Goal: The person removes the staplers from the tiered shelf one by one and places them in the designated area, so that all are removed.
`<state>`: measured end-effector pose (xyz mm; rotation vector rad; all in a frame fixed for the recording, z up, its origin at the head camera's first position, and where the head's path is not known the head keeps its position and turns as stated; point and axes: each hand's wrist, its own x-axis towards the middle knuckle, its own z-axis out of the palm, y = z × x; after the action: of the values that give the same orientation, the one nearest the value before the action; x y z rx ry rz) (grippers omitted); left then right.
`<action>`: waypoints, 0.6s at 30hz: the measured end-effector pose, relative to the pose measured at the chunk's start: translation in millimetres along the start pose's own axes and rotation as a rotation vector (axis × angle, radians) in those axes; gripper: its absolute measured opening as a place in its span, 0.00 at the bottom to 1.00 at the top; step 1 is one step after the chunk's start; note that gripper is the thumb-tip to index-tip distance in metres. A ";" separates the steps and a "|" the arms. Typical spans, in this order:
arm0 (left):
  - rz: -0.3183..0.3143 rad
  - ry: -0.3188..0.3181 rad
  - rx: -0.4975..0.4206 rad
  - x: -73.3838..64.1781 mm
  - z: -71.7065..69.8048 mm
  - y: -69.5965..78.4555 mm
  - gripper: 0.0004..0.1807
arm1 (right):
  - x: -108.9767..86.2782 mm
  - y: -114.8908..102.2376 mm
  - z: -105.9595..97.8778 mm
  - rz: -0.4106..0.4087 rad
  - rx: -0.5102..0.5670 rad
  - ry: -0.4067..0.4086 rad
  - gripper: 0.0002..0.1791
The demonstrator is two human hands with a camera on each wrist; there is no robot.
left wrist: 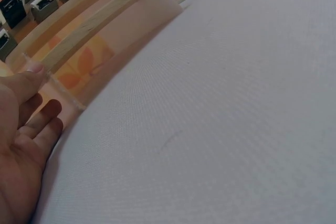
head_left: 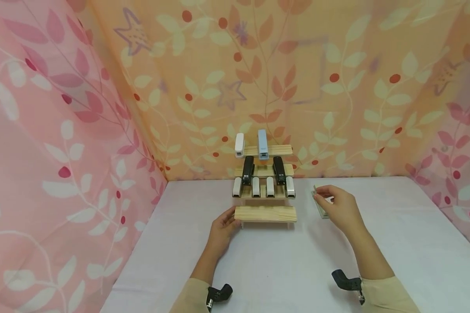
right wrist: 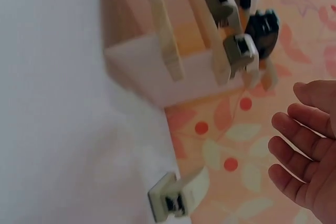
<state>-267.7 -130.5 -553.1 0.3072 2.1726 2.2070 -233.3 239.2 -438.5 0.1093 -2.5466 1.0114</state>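
Observation:
A tiered wooden rack with clear side panels holds several staplers. Its bare lowest shelf (head_left: 265, 214) is nearest me. My left hand (head_left: 221, 230) grips the rack's left end, thumb at the shelf's end in the left wrist view and the other fingers by the clear side panel (left wrist: 67, 94). A pale green-white stapler (right wrist: 176, 198) lies on the table right of the rack, partly hidden by my right hand (head_left: 338, 208) in the head view. That hand is over the stapler; in the right wrist view its fingers (right wrist: 294, 163) are loosely extended, apart from it, holding nothing.
A white stapler (head_left: 239, 145) and a blue stapler (head_left: 263, 144) stand on the top shelf. Two black staplers, one at the right (head_left: 280, 170), lean below them, above a row of small white staplers (head_left: 256, 188). Patterned curtain (head_left: 227, 87) hangs behind the white table (head_left: 258, 269).

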 end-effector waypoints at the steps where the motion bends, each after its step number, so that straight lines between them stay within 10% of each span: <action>1: 0.000 -0.001 -0.001 -0.1 0.3 -0.3 0.32 | 1.6 -4.8 0.8 -0.016 0.002 0.000 0.16; 18: -0.005 -0.005 0.002 -1.1 -0.1 1.4 0.33 | 70.9 -88.7 4.8 -0.095 0.071 -0.098 0.24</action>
<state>-266.5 -130.8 -551.9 0.3070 2.1708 2.1990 -281.0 175.9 -357.1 0.3040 -2.5658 1.0835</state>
